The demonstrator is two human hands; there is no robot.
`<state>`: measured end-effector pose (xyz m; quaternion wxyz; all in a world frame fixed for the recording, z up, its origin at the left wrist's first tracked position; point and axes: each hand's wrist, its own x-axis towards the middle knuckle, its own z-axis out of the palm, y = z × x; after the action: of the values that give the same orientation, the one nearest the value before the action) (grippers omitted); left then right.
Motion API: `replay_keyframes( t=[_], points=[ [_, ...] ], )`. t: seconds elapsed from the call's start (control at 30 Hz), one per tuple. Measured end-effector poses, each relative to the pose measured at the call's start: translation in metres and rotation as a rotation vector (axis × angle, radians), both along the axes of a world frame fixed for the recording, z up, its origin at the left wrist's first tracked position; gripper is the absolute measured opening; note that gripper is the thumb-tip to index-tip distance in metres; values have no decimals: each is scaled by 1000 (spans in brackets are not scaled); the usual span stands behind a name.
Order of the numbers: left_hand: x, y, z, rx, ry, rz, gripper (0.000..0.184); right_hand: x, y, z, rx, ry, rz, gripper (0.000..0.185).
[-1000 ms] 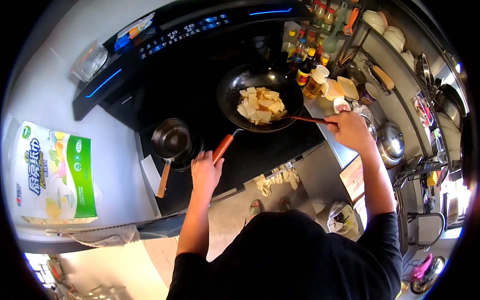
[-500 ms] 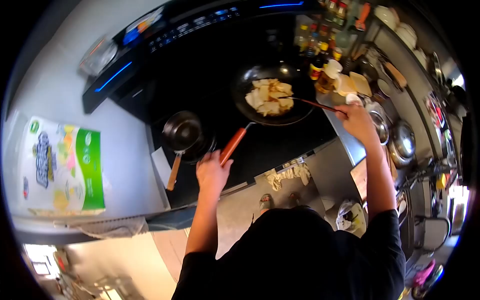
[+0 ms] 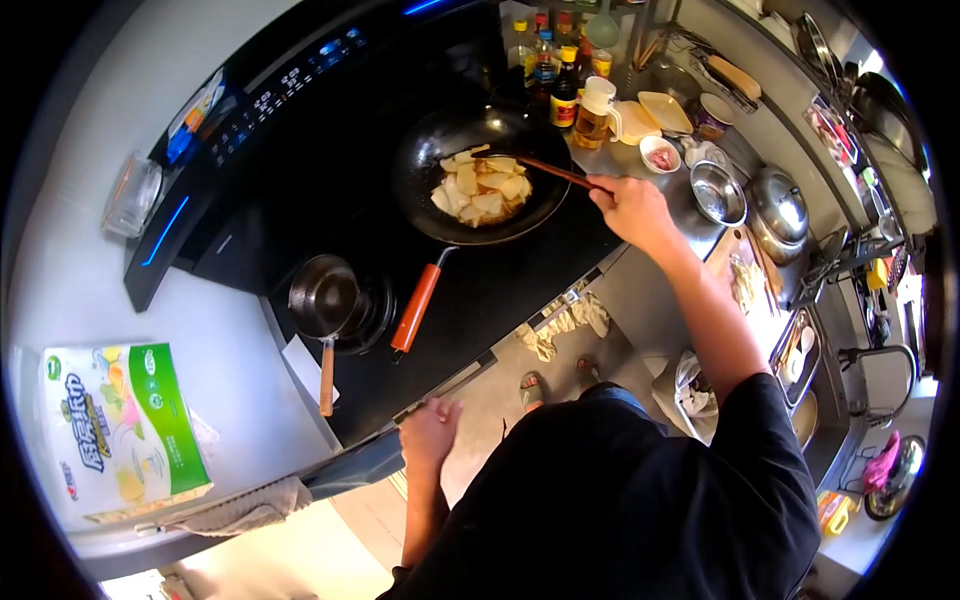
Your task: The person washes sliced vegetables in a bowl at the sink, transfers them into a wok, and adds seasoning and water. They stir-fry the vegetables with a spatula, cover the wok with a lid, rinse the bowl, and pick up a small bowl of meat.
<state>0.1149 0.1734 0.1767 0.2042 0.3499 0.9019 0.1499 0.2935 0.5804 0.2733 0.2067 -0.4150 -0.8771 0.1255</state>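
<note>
A black wok [image 3: 415, 205] sits on the dark stove with browned pale slices of food [image 3: 485, 193] in it. My right hand [image 3: 637, 212] grips a spatula [image 3: 555, 171] by its long brown handle. Its head reaches into the wok at the far side of the slices; its exact shape is hard to make out. My left hand [image 3: 430, 432] hangs before the stove's front edge, fingers curled, holding nothing visible. The wok's orange-red handle [image 3: 417, 307] points toward me, apart from that hand. Left of the wok is a small saucepan [image 3: 325, 296] with a wooden handle.
Sauce bottles [image 3: 565, 90] and an oil jug [image 3: 594, 115] stand right of the wok. Nearby are a small bowl of meat [image 3: 660, 155], a metal bowl [image 3: 718, 193] and a cutting board [image 3: 735, 255] with chopped food. A paper towel pack [image 3: 120, 430] lies on the left counter.
My left hand has let go of the wok handle and drawn back toward my body. My right hand keeps the spatula, its head now toward the far side of the food. The camera view has shifted.
</note>
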Motion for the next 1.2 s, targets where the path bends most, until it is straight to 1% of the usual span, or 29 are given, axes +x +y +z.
replay_keyframes(
  t=[0.1, 0.13, 0.2, 0.27, 0.33, 0.4, 0.47, 0.53, 0.63, 0.73, 0.83, 0.9, 1.0, 1.03, 1.07, 1.1, 1.13, 1.17, 1.2],
  points=[
    [18, 13, -29, -22, -9, -154, 43, -16, -10, -18, 77, 29, 4, 27],
    [21, 19, -34, -28, -28, -198, 43, -22, -14, -23, 95, 32, -7, 26],
    [26, 31, -38, -27, -43, -253, 44, -30, -13, -34, 90, 38, 57, 26],
    [29, 43, -37, -15, -40, -269, 45, -31, -18, -34, 141, -30, 107, 30],
    [31, 53, -35, -62, -53, -282, 50, -28, -27, -31, 174, -135, 105, 32],
    [32, 62, -38, -62, -41, -350, 52, -25, -42, -18, 90, -245, 63, 35],
    [39, 72, -30, -60, -92, -383, 51, -22, -47, -29, 64, -200, 31, 35],
    [44, 81, -14, -82, -148, -378, 49, -14, -57, -34, 63, -61, 38, 35],
    [49, 88, -7, -123, -196, -384, 48, -2, -66, -49, 137, 181, 64, 34],
    [47, 94, -20, -163, -150, -483, 48, 14, -72, -55, 120, 230, 49, 33],
    [51, 105, -19, -188, -94, -569, 50, 30, -75, -60, 130, 300, 48, 32],
    [60, 112, -18, -155, -90, -597, 50, 40, -74, -64, 156, 347, 50, 33],
    [74, 128, -18, -141, -104, -644, 48, 51, -76, -65, 121, 448, 51, 35],
    [80, 129, -19, -139, -115, -626, 47, 55, -74, -60, 114, 407, 58, 33],
    [85, 131, -32, -164, -116, -674, 47, 57, -71, -54, 133, 355, 55, 31],
    [86, 132, -39, -194, -104, -685, 46, 54, -66, -60, 94, 292, 57, 30],
    [99, 140, -14, -216, -76, -728, 48, 59, -65, -55, 100, 354, 43, 29],
    [104, 144, -17, -285, -128, -652, 51, 65, -66, -42, 65, 374, 19, 29],
    [108, 140, -21, -203, -153, -559, 53, 68, -60, -41, 36, 485, 31, 30]
  ],
)
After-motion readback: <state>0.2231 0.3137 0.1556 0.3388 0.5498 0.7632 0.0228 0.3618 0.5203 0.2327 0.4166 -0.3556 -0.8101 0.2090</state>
